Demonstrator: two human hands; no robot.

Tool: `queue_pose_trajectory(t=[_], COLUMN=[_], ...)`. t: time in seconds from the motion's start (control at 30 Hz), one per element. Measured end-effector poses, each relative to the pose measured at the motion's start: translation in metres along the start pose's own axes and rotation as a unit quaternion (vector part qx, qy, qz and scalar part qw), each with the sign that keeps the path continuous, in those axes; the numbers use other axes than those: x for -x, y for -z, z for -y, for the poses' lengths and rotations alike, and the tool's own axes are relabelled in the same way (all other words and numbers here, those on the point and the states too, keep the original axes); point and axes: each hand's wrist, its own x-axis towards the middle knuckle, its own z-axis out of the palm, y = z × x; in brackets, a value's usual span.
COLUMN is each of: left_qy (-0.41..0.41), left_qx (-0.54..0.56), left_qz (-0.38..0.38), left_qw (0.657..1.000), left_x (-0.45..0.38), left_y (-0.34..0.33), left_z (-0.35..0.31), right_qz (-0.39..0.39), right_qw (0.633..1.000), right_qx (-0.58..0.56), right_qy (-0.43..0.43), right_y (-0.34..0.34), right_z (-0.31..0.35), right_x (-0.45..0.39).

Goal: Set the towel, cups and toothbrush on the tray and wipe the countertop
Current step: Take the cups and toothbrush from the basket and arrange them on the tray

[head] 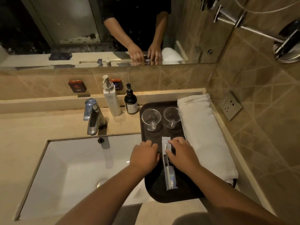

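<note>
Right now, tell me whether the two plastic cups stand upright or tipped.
Upright: the left cup and right cup both show open rims facing up, bases on the tray.

Print on the wrapped toothbrush (168, 166) too small to read, right hand (182, 155) covers part of the wrapper, towel (205, 135) hides the tray's (164, 194) right rim, dark bottle (130, 101) label illegible.

Dim tan-tiled walls (259, 111), wide mirror (81, 30), white sink (73, 172), chrome faucet (93, 117).
</note>
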Motion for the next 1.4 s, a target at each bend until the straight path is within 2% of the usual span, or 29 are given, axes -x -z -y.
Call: queue_pose_trajectory(t=[0.1, 0.23, 0.47, 0.7, 0.87, 1.17, 1.4], left_qy=[-0.043, -0.053, -0.02, 0.01, 0.043, 0.131, 0.219], left_qx=[-0.03, -0.035, -0.035, -0.033, -0.042, -0.08, -0.092], left_qz=[-0.029, -0.042, -0.018, -0.014, -0.032, -0.039, -0.045], left_qw=[0.998, 0.997, 0.999, 0.999, 0.998, 0.987, 0.97], left_x=[-0.009, -0.008, 0.011, 0.046, 0.091, 0.198, 0.269], left_y=[0.024, 0.037, 0.03, 0.026, 0.038, 0.076, 0.108], left_z=[0.013, 0.016, 0.018, 0.022, 0.033, 0.071, 0.145], right_qz=[-0.001, 0.011, 0.022, 0.007, 0.024, 0.041, 0.061], right_qw=[0.998, 0.996, 0.995, 0.994, 0.992, 0.989, 0.978], right_qx=[0.055, 0.087, 0.096, 0.11, 0.12, 0.093, 0.069], right_qy=[0.017, -0.006, -0.034, -0.013, 0.024, 0.104, 0.189], right_y=[0.017, 0.023, 0.013, 0.007, 0.0, -0.023, -0.055], right_z=[0.003, 0.01, 0.02, 0.035, 0.051, 0.127, 0.226], right_x=[0.009, 0.021, 0.038, 0.054, 0.073, 0.109, 0.113])
